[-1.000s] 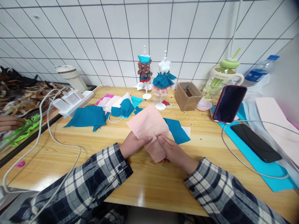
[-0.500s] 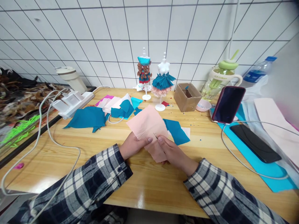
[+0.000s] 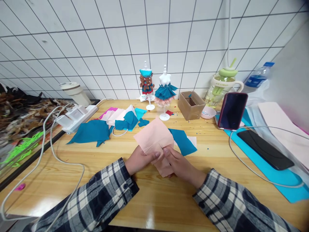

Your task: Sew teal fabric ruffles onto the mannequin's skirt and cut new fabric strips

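Sheet [image 3: 154,134], pinched
Left hand [image 3: 141,159] grips its left; right hand [image 3: 180,163], its right plus thin tool [image 3: 161,146]. Light tension should help.

"What is the pink sheet [image 3: 154,133] doing?"

"It's tilting above the surface [image 3: 154,203]. One corner is pointing away from the person, and another is sticking out to the left."

"Is it lying flat?"

"No, it's showing little wrinkles. A lower bit is hanging down toward the person and looking darker pink."

"What's holding it?"

"The left grip [image 3: 142,159] is pinching its lower left side, thumb on top. The right grip [image 3: 182,164] is touching its right side."

"And that thin pointy thing [image 3: 161,146]?"

"It's poking out of the right grip, slanting over the sheet. The rest is hiding, so I'm not naming it."
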Available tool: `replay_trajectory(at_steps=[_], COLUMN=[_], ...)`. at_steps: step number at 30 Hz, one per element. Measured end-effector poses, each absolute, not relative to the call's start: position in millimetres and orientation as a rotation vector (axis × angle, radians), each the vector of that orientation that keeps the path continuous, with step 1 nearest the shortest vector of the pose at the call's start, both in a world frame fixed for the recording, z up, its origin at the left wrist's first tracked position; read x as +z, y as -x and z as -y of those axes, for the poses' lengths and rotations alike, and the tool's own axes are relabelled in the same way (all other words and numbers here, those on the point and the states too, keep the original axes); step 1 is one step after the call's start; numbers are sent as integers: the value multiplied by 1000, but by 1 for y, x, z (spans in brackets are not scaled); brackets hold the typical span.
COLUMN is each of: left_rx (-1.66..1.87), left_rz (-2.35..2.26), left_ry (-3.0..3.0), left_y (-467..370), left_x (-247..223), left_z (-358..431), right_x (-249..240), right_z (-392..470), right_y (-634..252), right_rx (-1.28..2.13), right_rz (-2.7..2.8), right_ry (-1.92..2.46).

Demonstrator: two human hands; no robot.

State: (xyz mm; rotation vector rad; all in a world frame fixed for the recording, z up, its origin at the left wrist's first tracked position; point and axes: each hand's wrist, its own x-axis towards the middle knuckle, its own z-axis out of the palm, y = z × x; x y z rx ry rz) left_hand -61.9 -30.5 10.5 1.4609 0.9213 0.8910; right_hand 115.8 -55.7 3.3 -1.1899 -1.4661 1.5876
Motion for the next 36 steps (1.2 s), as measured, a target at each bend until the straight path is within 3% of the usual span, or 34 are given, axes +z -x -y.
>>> replay_trajectory(at_steps=[17, 24, 36], left_rx=[1112, 1071, 1123], left_rz=[-1146, -1098, -1104], left_ry=[-1485, -1456, -1462], left_y=[58, 59, 60], left_x=[17, 15, 16], left_z=[26, 25, 25], right_x=[0, 4, -4], right_z=[51, 55, 54], right_y=[-117, -115, -116], right_rx=[1371, 1698, 1731], right_rz=[1648, 1442, 1387], right_ry=[1216, 1260, 1175])
